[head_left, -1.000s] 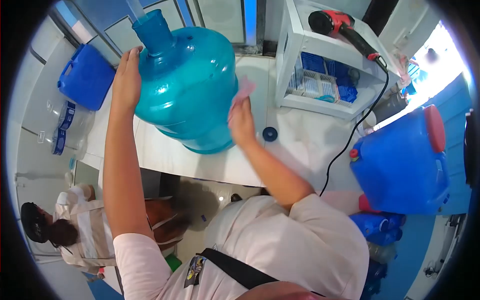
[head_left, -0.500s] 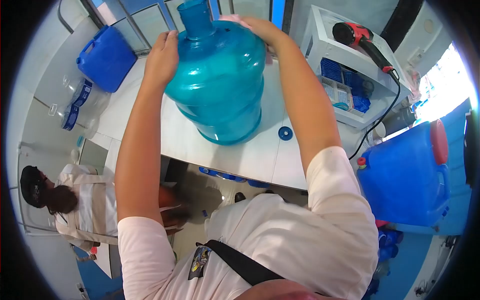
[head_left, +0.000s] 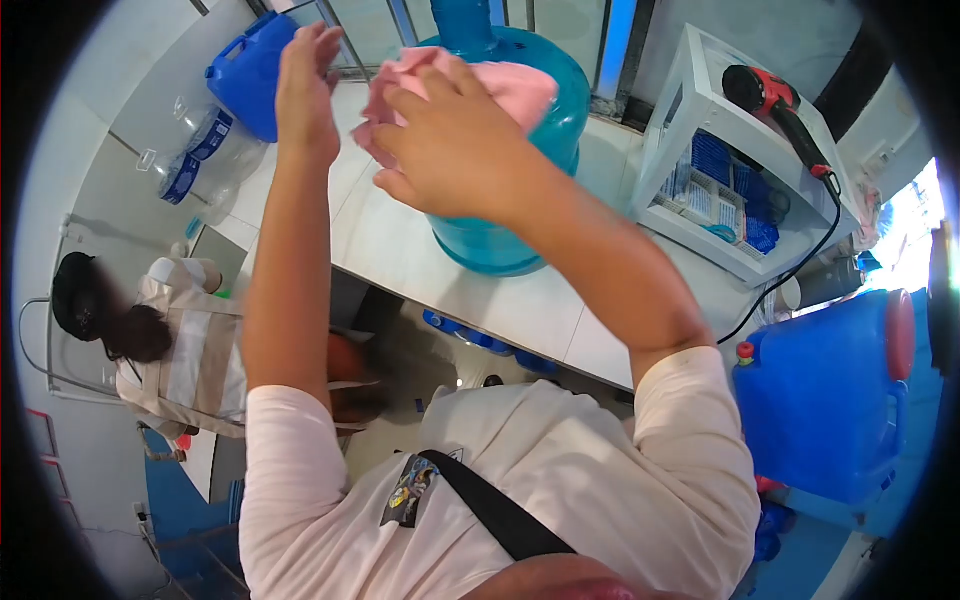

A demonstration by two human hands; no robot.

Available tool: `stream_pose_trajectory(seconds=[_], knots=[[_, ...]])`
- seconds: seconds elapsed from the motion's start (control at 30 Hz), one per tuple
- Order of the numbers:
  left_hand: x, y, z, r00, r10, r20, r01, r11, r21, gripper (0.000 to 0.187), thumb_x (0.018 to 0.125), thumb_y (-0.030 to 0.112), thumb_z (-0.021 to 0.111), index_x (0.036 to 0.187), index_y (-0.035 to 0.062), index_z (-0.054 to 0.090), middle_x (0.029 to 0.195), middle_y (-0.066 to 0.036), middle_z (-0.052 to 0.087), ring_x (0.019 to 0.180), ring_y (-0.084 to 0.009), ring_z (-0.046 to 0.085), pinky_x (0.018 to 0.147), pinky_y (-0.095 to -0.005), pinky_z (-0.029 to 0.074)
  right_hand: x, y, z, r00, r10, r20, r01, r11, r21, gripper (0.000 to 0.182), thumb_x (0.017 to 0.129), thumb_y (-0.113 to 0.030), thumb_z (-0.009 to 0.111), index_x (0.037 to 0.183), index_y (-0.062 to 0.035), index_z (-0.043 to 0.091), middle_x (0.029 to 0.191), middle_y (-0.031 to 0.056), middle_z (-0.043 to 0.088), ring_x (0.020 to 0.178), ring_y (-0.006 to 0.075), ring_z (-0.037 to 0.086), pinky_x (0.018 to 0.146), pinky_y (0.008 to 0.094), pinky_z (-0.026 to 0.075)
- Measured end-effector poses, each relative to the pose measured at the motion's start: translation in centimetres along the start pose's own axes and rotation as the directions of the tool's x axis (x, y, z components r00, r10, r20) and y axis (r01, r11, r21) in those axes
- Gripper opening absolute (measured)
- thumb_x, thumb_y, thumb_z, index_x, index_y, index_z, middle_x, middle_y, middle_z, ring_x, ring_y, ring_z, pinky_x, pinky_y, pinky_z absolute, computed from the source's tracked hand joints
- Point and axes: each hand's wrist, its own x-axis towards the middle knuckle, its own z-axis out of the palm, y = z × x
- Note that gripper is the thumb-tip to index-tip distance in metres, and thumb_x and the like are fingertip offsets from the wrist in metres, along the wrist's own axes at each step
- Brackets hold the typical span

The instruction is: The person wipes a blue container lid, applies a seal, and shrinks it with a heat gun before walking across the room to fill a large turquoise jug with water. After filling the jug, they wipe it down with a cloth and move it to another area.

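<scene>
My right hand [head_left: 455, 150] now grips pink cloth [head_left: 510, 85] atop water jug [head_left: 520, 200]; left hand [head_left: 305, 85] has let go, open — wiping moved to top.

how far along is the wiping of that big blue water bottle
Done: the water bottle stands upright on the white counter. In hand: the right hand presses a pink cloth on the bottle's shoulder, while the left hand is raised open beside it, off the bottle. Left: probably the lower body; how clean it is cannot be told from this view.
</scene>
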Motion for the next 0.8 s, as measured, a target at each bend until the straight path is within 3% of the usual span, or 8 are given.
stream_pose_trajectory(seconds=[0.07,0.2,0.33,0.47,0.53,0.57,0.63,0.8], knots=[[-2.8,2.2,-0.1,0.966,0.237,-0.103,-0.233,0.971,0.054,0.053,0.103,0.044,0.049,0.136,0.0024,0.051,0.132,-0.01,0.06,0.119,-0.0201,0.054,0.105,-0.0397,0.038,3.1,0.7,0.4,0.939,-0.115,0.325,0.053,0.98,0.194,0.032,0.082,-0.03,0.067,0.107,-0.0112,0.07,0.129,0.0114,0.062,0.126,0.0281,0.05,0.108,0.0537,0.035],[-7.9,-0.1,0.4,0.901,0.425,0.085,-0.427,0.841,0.333,0.031,0.102,0.02,0.056,0.126,0.0007,0.054,0.117,-0.01,0.06,0.111,-0.0184,0.056,0.101,-0.0324,0.043,1.5,3.8,-1.7,0.984,-0.036,-0.174,0.1,0.921,0.376,0.021,0.084,-0.017,0.064,0.104,-0.0123,0.073,0.117,0.008,0.067,0.115,0.0294,0.06,0.104,0.0452,0.044],[-10.9,-0.4,3.3,0.806,0.442,0.393,-0.59,0.541,0.6,0.044,0.102,0.024,0.053,0.138,-0.0008,0.05,0.139,-0.022,0.051,0.13,-0.0335,0.049,0.11,-0.0392,0.037,-3.8,6.3,-3.9,0.832,0.487,-0.267,-0.352,0.834,0.425,0.025,0.09,-0.016,0.063,0.112,-0.0046,0.068,0.118,0.0139,0.066,0.114,0.0331,0.06,0.099,0.0396,0.047],[-6.0,-0.6,3.2,0.718,0.499,0.485,-0.668,0.297,0.683,0.043,0.101,0.028,0.049,0.128,-0.003,0.057,0.132,-0.027,0.056,0.131,-0.044,0.045,0.111,-0.049,0.037,-5.5,8.9,-0.4,0.789,0.565,-0.242,-0.452,0.8,0.395,0.034,0.096,-0.022,0.059,0.124,-0.0024,0.062,0.126,0.0175,0.061,0.119,0.0332,0.057,0.1,0.0381,0.046],[-0.6,0.0,2.7,0.809,0.003,0.588,-0.472,0.6,0.645,0.043,0.102,0.027,0.049,0.131,-0.0036,0.057,0.131,-0.022,0.061,0.128,-0.0392,0.052,0.108,-0.0473,0.041,-6.0,9.1,0.7,0.721,0.692,-0.043,-0.532,0.593,0.604,0.042,0.1,-0.028,0.054,0.133,-0.0006,0.056,0.134,0.0194,0.056,0.123,0.0335,0.055,0.103,0.0387,0.044],[1.2,-0.1,3.2,0.81,0.005,0.587,-0.473,0.598,0.647,0.043,0.102,0.027,0.049,0.131,-0.0036,0.057,0.131,-0.022,0.061,0.128,-0.0392,0.052,0.108,-0.0473,0.041,-6.0,9.5,0.7,0.722,0.69,-0.044,-0.529,0.593,0.607,0.042,0.1,-0.028,0.054,0.133,-0.0006,0.056,0.134,0.0194,0.056,0.123,0.0335,0.055,0.103,0.0387,0.044],[3.5,-1.0,3.4,0.825,-0.483,0.293,0.403,0.867,0.294,0.04,0.102,0.023,0.052,0.133,-0.0011,0.058,0.128,-0.015,0.065,0.117,-0.0301,0.061,0.104,-0.0428,0.046,-6.4,9.8,1.0,0.784,0.616,-0.075,-0.497,0.695,0.519,0.044,0.101,-0.03,0.051,0.134,-0.0007,0.057,0.135,0.0193,0.056,0.124,0.0331,0.054,0.104,0.039,0.043],[1.6,-13.6,-1.0,0.816,-0.378,0.437,0.497,0.846,-0.196,0.047,0.102,0.034,0.052,0.137,0.0029,0.055,0.128,-0.011,0.064,0.112,-0.0247,0.063,0.098,-0.0393,0.051,-6.4,10.2,1.5,0.789,0.61,-0.076,-0.487,0.695,0.529,0.044,0.101,-0.03,0.049,0.132,-0.0005,0.058,0.135,0.0195,0.056,0.125,0.0342,0.054,0.106,0.0391,0.042]])
